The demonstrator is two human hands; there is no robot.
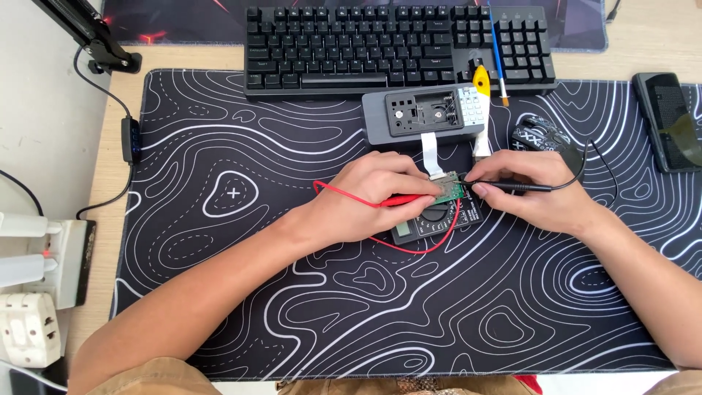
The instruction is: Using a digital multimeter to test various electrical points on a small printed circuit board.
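My left hand (365, 196) holds a red test probe (398, 200) whose tip meets a small green circuit board (447, 189). My right hand (537, 189) grips a black test probe (512, 187), its tip at the same board from the right. Under both hands lies a dark multimeter (431, 223) with a red lead (409, 250) looping below it. A white flat ribbon cable (433, 152) runs from the board up to an opened grey device (424, 113) with its back cover off.
A black keyboard (395, 44) sits at the back with a blue-handled brush (499, 51) on it. A yellow-tipped tool (481, 80), a dark mouse (537, 135), a black phone (667, 121) at right, and a power strip (44, 260) at left surround the patterned desk mat (292, 292).
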